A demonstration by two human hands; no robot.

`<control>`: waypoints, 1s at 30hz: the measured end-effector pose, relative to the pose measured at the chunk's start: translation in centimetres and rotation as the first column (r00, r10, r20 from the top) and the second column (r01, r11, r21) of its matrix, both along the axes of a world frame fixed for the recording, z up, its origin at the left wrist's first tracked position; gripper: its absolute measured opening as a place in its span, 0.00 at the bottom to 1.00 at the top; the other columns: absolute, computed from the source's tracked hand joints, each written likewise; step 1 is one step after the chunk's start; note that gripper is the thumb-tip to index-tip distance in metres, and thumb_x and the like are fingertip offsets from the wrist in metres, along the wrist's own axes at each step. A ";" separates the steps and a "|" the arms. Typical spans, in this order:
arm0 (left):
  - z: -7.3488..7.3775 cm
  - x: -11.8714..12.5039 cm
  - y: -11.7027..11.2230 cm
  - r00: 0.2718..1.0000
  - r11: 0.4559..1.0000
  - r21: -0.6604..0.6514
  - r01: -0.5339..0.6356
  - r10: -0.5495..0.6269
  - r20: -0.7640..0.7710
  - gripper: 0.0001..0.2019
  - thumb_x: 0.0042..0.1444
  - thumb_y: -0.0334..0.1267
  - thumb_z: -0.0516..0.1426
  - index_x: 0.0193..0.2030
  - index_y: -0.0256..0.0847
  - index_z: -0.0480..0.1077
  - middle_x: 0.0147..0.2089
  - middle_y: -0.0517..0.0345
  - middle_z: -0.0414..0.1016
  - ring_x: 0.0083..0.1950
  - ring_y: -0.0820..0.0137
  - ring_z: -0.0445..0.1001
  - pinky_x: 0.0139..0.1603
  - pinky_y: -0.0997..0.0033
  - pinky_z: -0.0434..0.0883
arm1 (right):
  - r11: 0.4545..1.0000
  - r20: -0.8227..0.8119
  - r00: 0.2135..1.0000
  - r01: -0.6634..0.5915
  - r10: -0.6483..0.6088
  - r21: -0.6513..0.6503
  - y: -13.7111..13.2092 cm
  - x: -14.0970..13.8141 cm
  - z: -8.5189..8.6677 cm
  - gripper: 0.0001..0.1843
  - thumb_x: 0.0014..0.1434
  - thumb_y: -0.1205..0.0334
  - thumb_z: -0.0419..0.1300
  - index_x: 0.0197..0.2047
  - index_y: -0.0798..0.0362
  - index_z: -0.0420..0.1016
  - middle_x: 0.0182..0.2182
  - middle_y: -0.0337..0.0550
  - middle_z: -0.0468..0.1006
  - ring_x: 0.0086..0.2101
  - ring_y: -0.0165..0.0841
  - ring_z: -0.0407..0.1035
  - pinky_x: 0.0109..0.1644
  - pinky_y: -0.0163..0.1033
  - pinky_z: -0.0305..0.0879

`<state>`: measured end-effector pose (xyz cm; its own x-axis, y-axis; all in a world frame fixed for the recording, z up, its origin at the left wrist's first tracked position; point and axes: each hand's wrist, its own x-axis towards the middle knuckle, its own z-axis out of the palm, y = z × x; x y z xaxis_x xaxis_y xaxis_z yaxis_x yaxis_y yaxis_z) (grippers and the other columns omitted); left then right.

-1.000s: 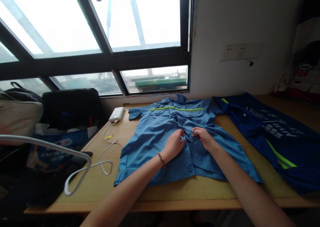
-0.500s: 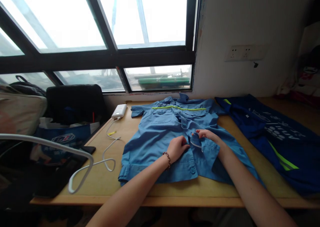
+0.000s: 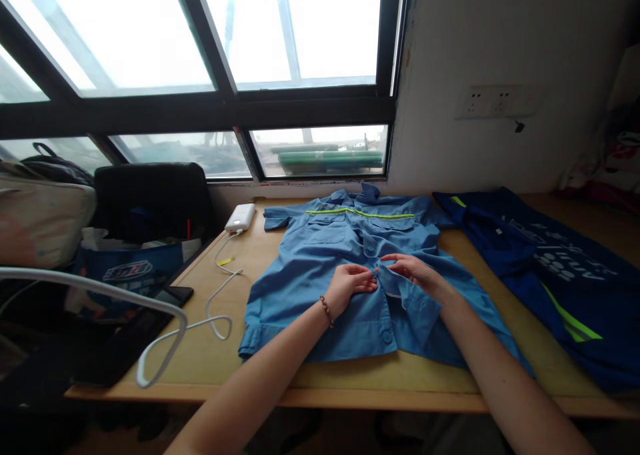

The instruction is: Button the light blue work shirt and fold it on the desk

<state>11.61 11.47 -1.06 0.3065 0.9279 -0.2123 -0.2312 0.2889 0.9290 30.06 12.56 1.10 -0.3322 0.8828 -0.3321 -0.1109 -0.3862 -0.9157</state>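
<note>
A light-blue short-sleeved work shirt (image 3: 310, 268) with a yellow-green stripe across the chest lies front up, collar toward the window. My left hand (image 3: 350, 287) pinches the edge of its button side at the front opening, close to a small button. From the other side, my right hand (image 3: 415, 273) grips the opposite front edge, with that flap folded partly back and its inner side showing. The fingertips of both hands nearly meet at the opening. Near the hem a button (image 3: 387, 337) shows on the left front panel.
A dark-blue garment (image 3: 565, 261) with white print lies right of the shirt on the wooden table (image 3: 210, 368). At left are a white power bank (image 3: 241, 217), its white cable (image 3: 215, 318) looping near the edge, and a dark phone-like slab (image 3: 179, 295). Bags and a black chair stand beyond.
My right hand has moved left and slightly up with the flap, toward my left hand. My left hand's fingers have come up to the opening's edge. The view has shifted slightly.
</note>
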 end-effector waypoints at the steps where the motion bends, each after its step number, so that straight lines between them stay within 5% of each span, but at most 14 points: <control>1: 0.0 0.0 0.0 1.000 1.000 -0.006 -0.006 0.007 0.007 0.12 0.41 0.37 0.63 0.30 0.29 0.69 0.27 0.47 0.75 0.28 0.69 0.75 0.31 0.74 0.73 | 1.000 -0.019 1.000 0.003 -0.003 0.010 -0.1 0.0 -0.1 0.19 0.43 0.66 0.60 0.42 0.53 0.68 0.32 0.43 0.77 0.32 0.33 0.72 0.34 0.35 0.68; 9: 0.5 0.3 -0.3 0.999 0.999 0.017 -0.043 0.043 0.001 0.13 0.39 0.36 0.64 0.30 0.30 0.69 0.26 0.48 0.75 0.28 0.68 0.75 0.29 0.73 0.73 | 0.969 0.110 0.988 0.084 -0.112 0.231 -0.7 -1.1 -0.6 0.20 0.39 0.65 0.65 0.39 0.55 0.69 0.28 0.42 0.77 0.27 0.29 0.71 0.28 0.30 0.64; 13: 0.4 0.5 -0.4 0.998 0.997 0.039 -0.068 0.069 -0.012 0.13 0.38 0.37 0.64 0.28 0.31 0.69 0.24 0.51 0.75 0.26 0.69 0.75 0.30 0.71 0.73 | 0.910 0.186 0.968 0.077 -0.166 0.408 -0.7 -1.7 -0.9 0.16 0.39 0.64 0.64 0.34 0.55 0.69 0.25 0.41 0.76 0.29 0.33 0.71 0.35 0.37 0.66; 21: -0.5 0.5 -0.1 0.996 0.990 0.118 -0.071 0.076 -0.039 0.13 0.37 0.41 0.64 0.27 0.34 0.70 0.24 0.56 0.75 0.27 0.69 0.74 0.32 0.69 0.72 | 0.755 0.358 0.875 0.013 -0.326 0.655 -0.9 -2.5 -1.7 0.10 0.42 0.60 0.62 0.30 0.53 0.69 0.25 0.39 0.75 0.28 0.32 0.70 0.34 0.37 0.65; 30: -0.2 0.7 -0.3 0.971 0.974 0.170 -0.149 0.177 -0.159 0.14 0.39 0.42 0.63 0.27 0.34 0.67 0.22 0.61 0.69 0.23 0.77 0.68 0.25 0.79 0.67 | 0.668 0.456 0.811 -0.113 -0.365 0.735 -1.5 -3.4 -1.7 0.04 0.45 0.63 0.59 0.28 0.52 0.71 0.25 0.38 0.72 0.27 0.30 0.67 0.32 0.35 0.63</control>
<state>12.26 11.14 -1.29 0.1198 0.9880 -0.0971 -0.0956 0.1088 0.9895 26.70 11.01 -0.63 -0.1787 0.9264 0.3314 0.4789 0.3761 -0.7932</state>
